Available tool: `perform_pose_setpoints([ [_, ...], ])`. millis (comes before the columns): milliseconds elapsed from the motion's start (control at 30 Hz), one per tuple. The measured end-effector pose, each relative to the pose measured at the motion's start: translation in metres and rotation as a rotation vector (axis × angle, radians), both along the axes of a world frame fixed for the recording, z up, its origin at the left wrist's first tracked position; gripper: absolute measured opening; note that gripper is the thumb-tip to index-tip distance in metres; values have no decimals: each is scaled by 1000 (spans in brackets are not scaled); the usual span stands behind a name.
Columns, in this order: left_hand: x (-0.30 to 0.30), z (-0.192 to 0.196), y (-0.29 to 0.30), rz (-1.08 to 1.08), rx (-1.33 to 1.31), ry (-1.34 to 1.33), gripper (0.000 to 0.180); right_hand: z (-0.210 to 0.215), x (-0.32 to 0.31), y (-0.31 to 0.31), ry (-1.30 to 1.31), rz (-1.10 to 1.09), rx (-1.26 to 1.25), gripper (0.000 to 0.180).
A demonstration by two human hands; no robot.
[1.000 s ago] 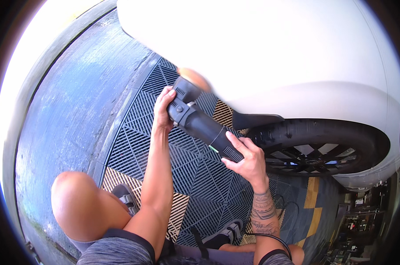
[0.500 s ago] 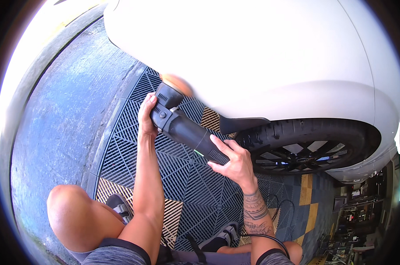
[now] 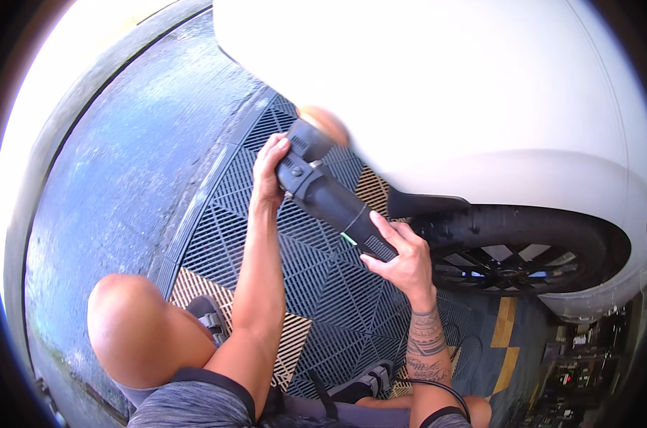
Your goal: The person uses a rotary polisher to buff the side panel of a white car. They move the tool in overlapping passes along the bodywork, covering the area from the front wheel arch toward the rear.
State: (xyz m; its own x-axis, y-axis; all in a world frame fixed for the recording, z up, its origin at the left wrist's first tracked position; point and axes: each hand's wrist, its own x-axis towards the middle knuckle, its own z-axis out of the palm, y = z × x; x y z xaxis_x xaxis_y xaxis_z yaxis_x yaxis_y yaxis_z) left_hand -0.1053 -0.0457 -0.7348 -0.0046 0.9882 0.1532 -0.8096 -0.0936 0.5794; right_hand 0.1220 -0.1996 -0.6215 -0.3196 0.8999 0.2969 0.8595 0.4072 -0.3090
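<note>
Both my hands hold a black car polisher point(image 3: 337, 203) slantwise in front of a white car point(image 3: 437, 85). Its round orange pad point(image 3: 323, 125), smeared at the rim, meets the lower edge of the body panel. My left hand point(image 3: 271, 171) is wrapped around the head end, fingers partly hidden behind it. At the other end, my right hand point(image 3: 405, 258) grips the rear of the body, thumb and fingers on either side. A black cord point(image 3: 448, 389) runs over my right forearm.
A black-spoked wheel point(image 3: 509, 267) and a dark mud flap point(image 3: 427, 205) lie right of the tool. Slatted grey and tan floor tiles point(image 3: 287, 250) spread below, beside bare concrete point(image 3: 138, 171) on the left. My bent knee point(image 3: 134, 332) is at lower left. Cluttered shelves point(image 3: 580, 371) stand far right.
The car, wheel, polisher and both hands sit farther right in the picture. The pad is still at the panel's lower edge, and both hands keep their hold.
</note>
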Motion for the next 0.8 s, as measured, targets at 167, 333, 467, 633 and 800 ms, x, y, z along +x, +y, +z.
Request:
perform_pose_setpoints([
  [167, -5, 3, 1, -20, -4, -18, 37, -7, -1, 5, 32, 32, 29, 79],
  [333, -6, 3, 4, 1, -21, -15, 35, -8, -3, 9, 25, 42, 29, 79],
  [467, -10, 3, 7, 2, -24, -5, 33, -8, -7, 13, 25, 36, 14, 80],
  [633, -16, 2, 11, 27, -49, 27, 41, -11, -11, 20, 27, 37, 13, 80],
  [800, -18, -3, 20, 83, -69, 12, 51, -7, -24, 24, 26, 29, -5, 81],
])
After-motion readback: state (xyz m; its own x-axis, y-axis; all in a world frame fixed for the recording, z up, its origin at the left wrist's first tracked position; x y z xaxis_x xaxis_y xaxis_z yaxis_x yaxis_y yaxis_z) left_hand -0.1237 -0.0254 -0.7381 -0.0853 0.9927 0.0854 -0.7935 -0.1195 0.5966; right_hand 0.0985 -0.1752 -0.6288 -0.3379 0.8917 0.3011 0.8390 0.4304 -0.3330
